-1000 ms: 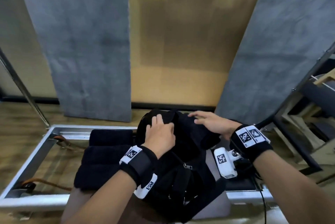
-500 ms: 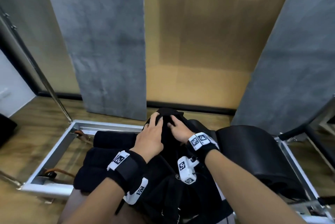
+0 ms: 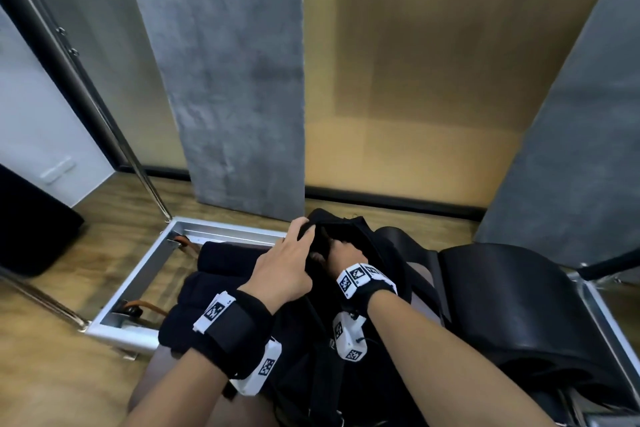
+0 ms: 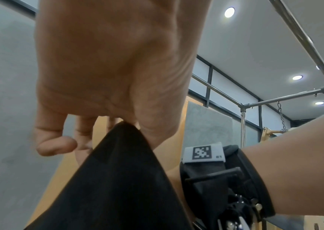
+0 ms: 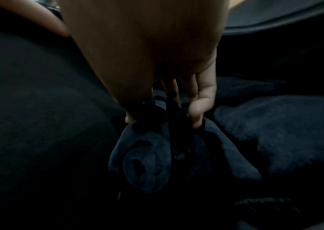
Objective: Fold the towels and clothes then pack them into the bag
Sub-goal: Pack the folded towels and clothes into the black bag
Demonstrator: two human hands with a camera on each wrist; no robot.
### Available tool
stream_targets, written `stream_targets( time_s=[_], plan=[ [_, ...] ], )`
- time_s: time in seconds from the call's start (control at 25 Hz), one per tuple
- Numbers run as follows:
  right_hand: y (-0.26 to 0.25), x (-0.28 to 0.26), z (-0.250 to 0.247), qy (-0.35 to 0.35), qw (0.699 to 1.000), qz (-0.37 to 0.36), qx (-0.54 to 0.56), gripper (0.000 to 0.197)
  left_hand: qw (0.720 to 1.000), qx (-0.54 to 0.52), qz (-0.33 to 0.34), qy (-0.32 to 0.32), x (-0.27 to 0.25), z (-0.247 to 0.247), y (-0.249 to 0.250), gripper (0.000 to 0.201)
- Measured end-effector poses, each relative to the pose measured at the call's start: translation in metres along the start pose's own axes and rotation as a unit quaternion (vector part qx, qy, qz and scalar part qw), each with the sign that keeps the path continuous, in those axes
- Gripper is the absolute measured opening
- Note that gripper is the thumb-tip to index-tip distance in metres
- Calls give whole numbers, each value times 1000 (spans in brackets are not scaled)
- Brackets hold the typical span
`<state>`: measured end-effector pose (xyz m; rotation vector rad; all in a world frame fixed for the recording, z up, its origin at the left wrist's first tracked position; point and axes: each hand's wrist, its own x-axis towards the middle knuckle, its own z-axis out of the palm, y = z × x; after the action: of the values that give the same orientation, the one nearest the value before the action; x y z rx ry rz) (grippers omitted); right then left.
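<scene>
- The black bag (image 3: 374, 260) sits at the frame's 6 o'clock in the head view, its mouth held up and open.
- The left hand (image 3: 284, 269) pinches the bag's rim between thumb and fingers.
- The right hand (image 3: 343, 253) is inside the bag, fingers (image 5: 198, 105) curled round a rolled dark towel (image 5: 147, 161).
- Folded dark towels (image 3: 204, 291) lie stacked at the bag's 9 o'clock, touching it.
- A black padded seat (image 3: 512, 302) lies at its 3 o'clock, and a metal frame (image 3: 138, 271) borders the towels.

Black bag (image 3: 377, 253) open, upright; dark towels (image 3: 211, 274) folded, stacked just left.
</scene>
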<state>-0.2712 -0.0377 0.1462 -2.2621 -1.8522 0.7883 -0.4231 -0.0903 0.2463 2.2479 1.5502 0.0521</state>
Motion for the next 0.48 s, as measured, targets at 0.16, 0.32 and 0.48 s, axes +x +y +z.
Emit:
stream_targets(
  time_s=[0.16, 0.32, 0.48],
  plan=[
    [-1, -4, -19, -49, 998, 21, 17, 62, 1000, 20, 6, -15, -1, -1, -3, 87],
    [-6, -17, -67, -45, 998, 6, 34, 40, 998, -15, 51, -17, -5, 5, -12, 76],
    [-33, -45, -117, 38, 991, 43, 119, 31, 966, -192, 149, 87, -20, 12, -29, 47]
  ],
)
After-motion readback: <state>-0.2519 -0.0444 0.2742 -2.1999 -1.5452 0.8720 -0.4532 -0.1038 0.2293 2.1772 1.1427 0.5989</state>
